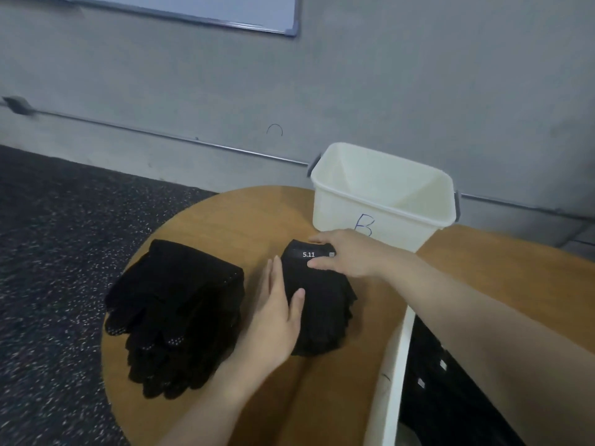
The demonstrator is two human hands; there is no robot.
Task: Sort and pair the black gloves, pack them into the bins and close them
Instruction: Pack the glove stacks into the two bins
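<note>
a stack of gloves (317, 304) on the surface (231, 217) is squared between the flat left hand (277, 320) and the right hand (347, 252), whose grip is curled on its cuff end. packing seems next: the stack would be lifted whole into the bin (383, 201) just behind.

On the round wooden table (225, 226), bare top shows from nine round to twelve o'clock, open to a reach from the floor side. At one o'clock the white bin marked B (383, 201) blocks the far edge, its mouth open from above. The dotted glove stack (174, 313) fills eight o'clock; the 5.11 glove stack (318, 304) sits at centre. Only a narrow lane separates them, taken by the left hand (277, 313). At four o'clock a second bin's white wall (392, 365) closes that side.
</note>
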